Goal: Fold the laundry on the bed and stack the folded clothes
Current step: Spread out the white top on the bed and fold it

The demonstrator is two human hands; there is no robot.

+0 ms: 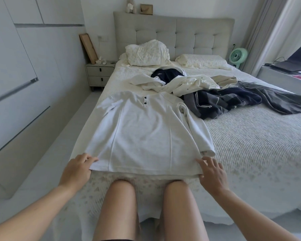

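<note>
shirt lies flat on bed | left hand pinches hem corner | right hand grip loose, fingers spread at other corner

Open bedspread right of the spread white shirt offers free passage; a heap of unfolded clothes blocks the bed's middle, pillows beyond it.

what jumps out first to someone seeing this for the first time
A white long-sleeved shirt with two dark buttons lies spread flat at the near edge of the bed, the left hand and right hand at its hem corners. Behind it sits a rumpled heap of cream and navy clothes.
</note>
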